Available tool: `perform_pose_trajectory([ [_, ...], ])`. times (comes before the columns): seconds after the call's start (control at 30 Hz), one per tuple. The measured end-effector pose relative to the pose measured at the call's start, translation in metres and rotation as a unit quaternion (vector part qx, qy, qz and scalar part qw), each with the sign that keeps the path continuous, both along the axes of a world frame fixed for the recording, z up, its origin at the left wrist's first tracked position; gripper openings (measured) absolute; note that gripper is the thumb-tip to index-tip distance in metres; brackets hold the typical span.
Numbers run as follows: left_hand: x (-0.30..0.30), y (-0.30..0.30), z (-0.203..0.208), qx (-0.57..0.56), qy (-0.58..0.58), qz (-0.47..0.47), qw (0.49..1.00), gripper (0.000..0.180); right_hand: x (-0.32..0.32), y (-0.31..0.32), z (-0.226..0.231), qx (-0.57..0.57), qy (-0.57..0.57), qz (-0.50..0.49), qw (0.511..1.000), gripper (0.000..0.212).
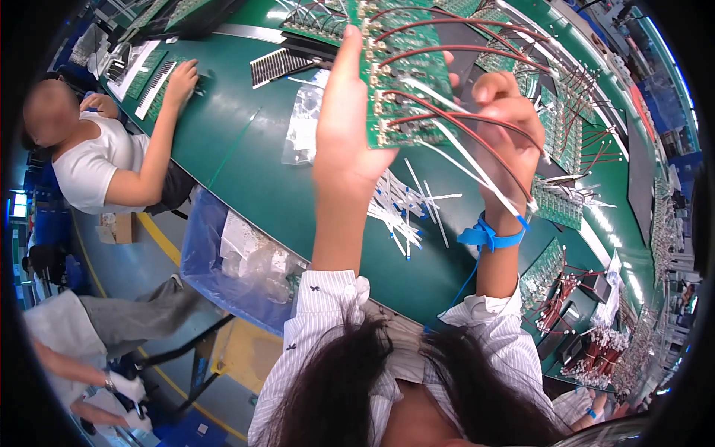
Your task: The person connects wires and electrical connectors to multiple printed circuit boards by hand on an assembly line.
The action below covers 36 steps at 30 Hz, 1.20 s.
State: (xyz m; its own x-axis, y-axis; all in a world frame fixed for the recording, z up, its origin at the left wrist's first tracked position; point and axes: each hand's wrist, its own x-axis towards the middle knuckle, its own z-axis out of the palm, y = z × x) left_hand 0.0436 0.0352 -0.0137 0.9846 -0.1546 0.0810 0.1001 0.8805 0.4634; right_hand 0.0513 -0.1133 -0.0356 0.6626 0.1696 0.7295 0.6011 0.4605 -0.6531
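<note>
1. Left hand holds a green circuit board up off the counter, fingers clamped on its left edge, thumb up along the side.
2. Right hand is at the board's right side, fingers pinched together on the red wires and white wires trailing from the board. Exact grip pt is partly hidden by the wire bundle.
3. Blue wrist strap sits on the right wrist, w/ its cord dropping toward the counter.
4. Step in hand, as I read it: sorting or seating leads on the held board, mid-way thru, since several wires hang loose at the lower right.
5. Next move prob. calls for a steady left grip while the right picks out one lead w/o tugging the others; tangling looks like the main risk.
6. On the counter below: loose pile of white wire pieces, clear plastic bag, more wired boards to the right.
7. Co-worker in a white top sits at the left, one hand on another board, well apart from the held one.
</note>
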Motion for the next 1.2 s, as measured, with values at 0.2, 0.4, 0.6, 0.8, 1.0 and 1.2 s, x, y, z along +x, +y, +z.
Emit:
perform_pose_trajectory([
  [0.2, -0.01, 0.037, 0.005, 0.067, -0.034, 0.121, 0.99, 0.057, -0.015, -0.003, -0.016, -0.302, 0.146, -0.102, 0.937, 0.009],
  [0.4, -0.017, 0.049, 0.006, 0.056, -0.065, 0.143, 0.986, 0.056, -0.022, 0.025, -0.097, -0.536, 0.052, -0.2, 0.819, 0.015],
  [0.6, -0.022, 0.051, 0.009, 0.042, -0.074, 0.129, 0.988, 0.057, -0.026, 0.032, -0.104, -0.562, 0.046, -0.228, 0.794, 0.013],
  [0.8, -0.029, 0.058, 0.012, 0.035, -0.066, 0.127, 0.989, 0.061, -0.029, 0.014, -0.063, -0.342, 0.232, -0.031, 0.91, 0.01],
  [1.0, -0.031, 0.055, 0.013, 0.051, -0.062, 0.13, 0.988, 0.063, -0.046, -0.002, -0.017, -0.202, 0.211, -0.028, 0.956, 0.013],
  [1.2, -0.032, 0.049, 0.016, 0.056, -0.044, 0.106, 0.992, 0.063, -0.047, -0.007, -0.002, -0.221, 0.043, -0.106, 0.969, 0.014],
])
